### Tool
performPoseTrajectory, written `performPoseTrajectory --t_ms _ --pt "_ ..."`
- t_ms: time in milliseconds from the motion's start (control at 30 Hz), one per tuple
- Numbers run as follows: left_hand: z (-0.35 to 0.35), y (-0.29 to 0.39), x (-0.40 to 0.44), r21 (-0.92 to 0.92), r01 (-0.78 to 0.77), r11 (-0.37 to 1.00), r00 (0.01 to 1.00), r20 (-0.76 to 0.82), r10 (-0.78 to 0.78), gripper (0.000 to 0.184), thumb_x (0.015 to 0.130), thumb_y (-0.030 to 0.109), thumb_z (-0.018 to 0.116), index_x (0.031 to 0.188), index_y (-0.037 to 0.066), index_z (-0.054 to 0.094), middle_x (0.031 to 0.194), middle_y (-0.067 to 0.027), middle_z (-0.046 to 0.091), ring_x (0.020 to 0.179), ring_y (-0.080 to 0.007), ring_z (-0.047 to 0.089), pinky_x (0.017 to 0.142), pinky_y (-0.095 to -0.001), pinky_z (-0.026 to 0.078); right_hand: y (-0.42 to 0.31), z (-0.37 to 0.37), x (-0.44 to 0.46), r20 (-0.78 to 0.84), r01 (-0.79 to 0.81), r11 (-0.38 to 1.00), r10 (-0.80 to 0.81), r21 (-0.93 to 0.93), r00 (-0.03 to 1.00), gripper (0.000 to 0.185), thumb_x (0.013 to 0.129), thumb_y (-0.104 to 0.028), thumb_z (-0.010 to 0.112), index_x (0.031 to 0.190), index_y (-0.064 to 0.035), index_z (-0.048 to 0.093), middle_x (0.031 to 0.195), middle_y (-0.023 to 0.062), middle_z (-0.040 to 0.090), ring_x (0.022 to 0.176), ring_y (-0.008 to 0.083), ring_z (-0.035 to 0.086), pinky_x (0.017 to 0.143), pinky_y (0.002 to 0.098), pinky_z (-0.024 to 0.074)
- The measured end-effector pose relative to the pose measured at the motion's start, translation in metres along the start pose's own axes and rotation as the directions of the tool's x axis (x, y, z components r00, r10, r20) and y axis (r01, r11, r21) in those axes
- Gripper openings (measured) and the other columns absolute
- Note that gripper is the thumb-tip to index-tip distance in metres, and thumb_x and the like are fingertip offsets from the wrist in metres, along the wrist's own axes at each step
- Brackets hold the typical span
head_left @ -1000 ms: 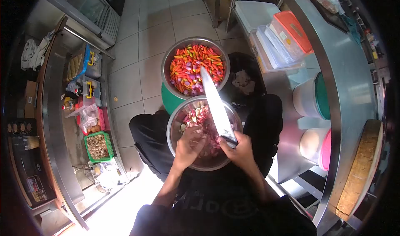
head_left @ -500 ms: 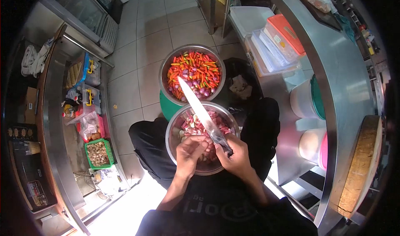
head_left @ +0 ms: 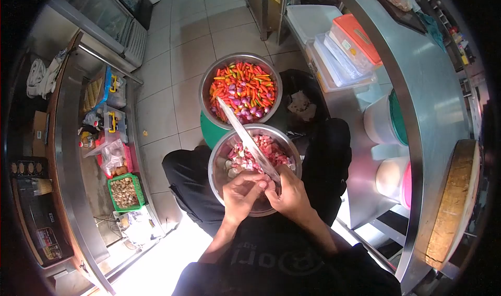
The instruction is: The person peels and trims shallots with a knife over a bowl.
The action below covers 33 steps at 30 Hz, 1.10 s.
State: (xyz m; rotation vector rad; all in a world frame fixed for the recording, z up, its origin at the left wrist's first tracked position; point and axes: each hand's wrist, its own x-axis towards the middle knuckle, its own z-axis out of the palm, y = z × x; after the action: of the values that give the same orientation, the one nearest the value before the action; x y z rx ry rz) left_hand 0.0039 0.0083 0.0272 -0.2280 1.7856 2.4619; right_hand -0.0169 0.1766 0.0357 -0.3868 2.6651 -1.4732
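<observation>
In my right hand (head_left: 290, 194) is a large kitchen knife (head_left: 245, 138), its long blade slanting up and left over two steel bowls. My left hand (head_left: 239, 196) is closed in a pinch, its fingertips meeting the right hand's thumb around a small pinkish shallot (head_left: 263, 183), mostly covered by fingers. Below both hands, the near steel bowl (head_left: 213, 177) rests between my legs with cut pink shallot pieces (head_left: 271, 149) and some pale slices. Just beyond it, a second steel bowl (head_left: 279, 90) holds red and orange chilies (head_left: 245, 79) and whole purple shallots (head_left: 251, 110).
A green stool or surface (head_left: 210, 131) shows beneath the far bowl. To the right stands a steel counter (head_left: 417, 87) with plastic tubs (head_left: 386, 121) below and a round wooden chopping board (head_left: 451, 207). Left shelves hold a green basket (head_left: 125, 192) of small pale items.
My right hand has shifted slightly left, bringing its thumb against the left fingertips. The knife has turned, and its tip has moved a little left.
</observation>
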Motion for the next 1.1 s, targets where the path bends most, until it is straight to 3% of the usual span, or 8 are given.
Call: performPoseTrajectory --t_ms 300,367,400,467,600,700,833,1100 --pt "0.007 0.000 0.004 0.047 -0.082 0.996 0.992 -0.096 0.086 0.022 0.098 -0.005 0.072 0.120 -0.003 0.071 0.111 -0.0066 0.073 0.102 -0.0125 0.070 0.085 -0.0262 0.057 -0.015 -0.002 0.005 -0.208 0.031 0.977 0.013 0.209 0.978 0.034 0.092 -0.010 0.073 0.120 0.0025 0.060 0.100 0.0243 0.068 0.090 0.0477 0.069 0.077 0.0495 0.0555" --pt "0.003 0.000 0.003 0.040 -0.051 0.998 0.998 -0.038 0.052 0.023 0.099 -0.004 0.071 0.121 -0.003 0.071 0.110 -0.0055 0.073 0.098 -0.0115 0.069 0.082 -0.0247 0.056 -0.008 -0.003 0.002 -0.179 0.039 0.976 -0.001 0.213 0.984 0.041 0.094 -0.004 0.069 0.134 0.0040 0.062 0.099 0.0167 0.074 0.075 0.0162 0.070 0.063 0.0296 0.0537" --pt "0.001 0.000 0.002 0.036 -0.021 0.999 1.000 0.015 0.021 0.023 0.100 -0.003 0.070 0.123 -0.004 0.070 0.109 -0.0043 0.073 0.094 -0.0104 0.069 0.078 -0.0233 0.055 -0.009 -0.003 0.002 -0.179 0.038 0.976 0.001 0.214 0.984 0.041 0.094 -0.004 0.069 0.134 0.0040 0.062 0.099 0.0167 0.074 0.075 0.0162 0.070 0.063 0.0296 0.0537" --pt "0.001 0.000 0.000 0.030 0.018 0.999 1.000 -0.014 -0.018 0.024 0.100 -0.002 0.069 0.124 -0.004 0.070 0.108 -0.0041 0.073 0.092 -0.0099 0.068 0.077 -0.0228 0.054 -0.013 -0.004 0.002 -0.157 -0.034 0.969 0.074 0.245 0.985 0.031 0.093 -0.011 0.073 0.119 0.0023 0.062 0.098 0.0227 0.068 0.088 0.0432 0.071 0.073 0.0455 0.0559" --pt "-0.005 0.003 -0.001 0.136 0.109 0.985 0.993 -0.057 -0.102 0.024 0.101 0.000 0.070 0.125 -0.005 0.070 0.106 -0.0047 0.075 0.087 -0.0085 0.067 0.073 -0.0226 0.054 -0.014 -0.006 0.003 -0.116 -0.080 0.967 0.111 0.242 0.987 0.030 0.093 -0.011 0.073 0.118 0.0017 0.062 0.096 0.0223 0.068 0.084 0.0426 0.071 0.070 0.0449 0.0556" --pt "0.003 0.004 -0.001 0.055 0.019 0.998 1.000 -0.021 -0.017 0.025 0.101 0.003 0.071 0.126 -0.004 0.071 0.103 -0.0046 0.075 0.082 -0.0066 0.065 0.069 -0.0214 0.051 -0.014 -0.003 0.004 -0.174 -0.006 0.973 0.047 0.229 0.984 0.028 0.093 -0.012 0.074 0.115 0.0014 0.063 0.093 0.0211 0.068 0.077 0.0383 0.071 0.065 0.0426 0.0545" --pt "0.002 0.006 -0.002 0.091 0.077 0.993 0.996 -0.058 -0.072 0.026 0.101 0.007 0.073 0.125 -0.003 0.072 0.102 -0.0034 0.074 0.078 -0.0061 0.063 0.069 -0.0207 0.050 -0.011 -0.003 0.006 -0.175 -0.015 0.973 0.057 0.232 0.983 0.024 0.093 -0.013 0.075 0.106 0.0021 0.063 0.084 0.0193 0.066 0.066 0.0323 0.067 0.060 0.0395 0.0519" --pt "-0.008 0.006 0.004 -0.033 0.089 0.996 0.981 -0.170 -0.093 0.030 0.099 -0.002 0.072 0.128 -0.004 0.068 0.109 -0.0066 0.074 0.097 -0.0108 0.068 0.086 -0.0233 0.053 0.012 -0.003 0.011 -0.351 -0.023 0.989 0.073 0.145 0.934 0.021 0.093 -0.014 0.077 0.093 0.0027 0.065 0.082 0.0230 0.067 0.066 0.0387 0.068 0.060 0.0413 0.0517"
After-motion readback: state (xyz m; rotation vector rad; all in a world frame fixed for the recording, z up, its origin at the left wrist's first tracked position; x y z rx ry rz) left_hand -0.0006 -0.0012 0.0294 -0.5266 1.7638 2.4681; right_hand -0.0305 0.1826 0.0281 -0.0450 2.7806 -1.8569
